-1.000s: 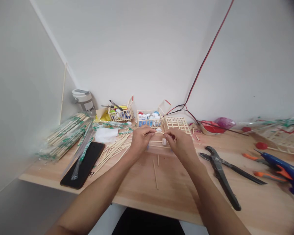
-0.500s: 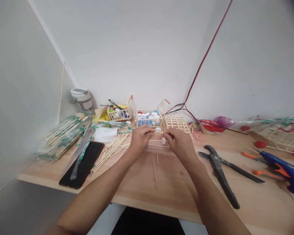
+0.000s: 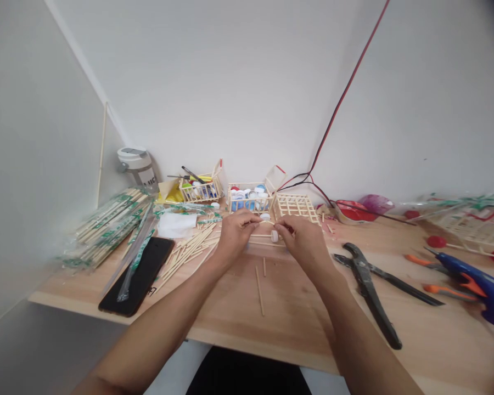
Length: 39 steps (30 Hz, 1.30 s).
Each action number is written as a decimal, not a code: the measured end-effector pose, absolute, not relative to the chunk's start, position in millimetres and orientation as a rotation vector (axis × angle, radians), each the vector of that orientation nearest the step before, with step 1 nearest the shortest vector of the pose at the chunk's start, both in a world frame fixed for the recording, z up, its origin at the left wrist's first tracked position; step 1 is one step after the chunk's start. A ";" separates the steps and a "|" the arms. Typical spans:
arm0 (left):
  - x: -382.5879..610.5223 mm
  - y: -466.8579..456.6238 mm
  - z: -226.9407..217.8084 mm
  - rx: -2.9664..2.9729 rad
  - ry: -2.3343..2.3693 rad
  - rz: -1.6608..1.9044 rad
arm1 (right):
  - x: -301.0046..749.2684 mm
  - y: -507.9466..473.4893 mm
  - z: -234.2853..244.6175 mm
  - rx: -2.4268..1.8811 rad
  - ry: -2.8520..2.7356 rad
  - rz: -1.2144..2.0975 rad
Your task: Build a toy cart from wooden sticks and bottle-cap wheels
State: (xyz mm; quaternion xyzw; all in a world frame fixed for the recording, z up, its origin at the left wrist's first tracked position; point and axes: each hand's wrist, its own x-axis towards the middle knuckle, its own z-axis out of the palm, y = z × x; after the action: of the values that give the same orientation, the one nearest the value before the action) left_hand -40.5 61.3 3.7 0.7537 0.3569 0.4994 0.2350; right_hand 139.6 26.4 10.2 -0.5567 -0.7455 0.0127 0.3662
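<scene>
My left hand (image 3: 237,230) and my right hand (image 3: 300,233) face each other over the middle of the table. Between them runs a short, thin wooden stick (image 3: 267,221), pinched at each end by closed fingertips. Just below the right fingertips is a white bottle cap (image 3: 274,236) standing on edge, touching or very near a thin wooden stick (image 3: 260,236) that runs toward the left hand. Another white cap (image 3: 265,217) shows behind the pinched stick. Both hands partly hide what lies beneath them. Two loose sticks (image 3: 259,291) lie in front on the tabletop.
Behind the hands stand a stick basket of caps (image 3: 250,206) and a stick grid (image 3: 298,206). To the left are loose sticks (image 3: 187,255), a phone (image 3: 138,280) and bagged sticks (image 3: 111,227). Pliers (image 3: 368,291) and a blue glue gun (image 3: 469,282) lie at right.
Both hands keep the same pinch on the stick. The whole view has shifted very slightly; nothing else visibly differs.
</scene>
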 end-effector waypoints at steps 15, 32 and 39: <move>-39.6 61.1 2.4 2.086 0.983 1.398 | 139.5 25.5 10.7 -1.476 -1.873 0.107; -38.5 61.4 0.6 2.109 0.966 1.378 | 142.3 25.4 9.4 -1.555 -1.877 0.246; -39.3 61.5 0.3 2.111 0.971 1.372 | 140.7 24.4 9.3 -1.519 -1.876 0.213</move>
State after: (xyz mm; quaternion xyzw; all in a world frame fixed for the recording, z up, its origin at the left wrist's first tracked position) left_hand -39.3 61.5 0.3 0.7631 0.3510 0.4961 0.2199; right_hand 140.7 24.4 9.3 -0.5870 -0.7247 0.0824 0.3514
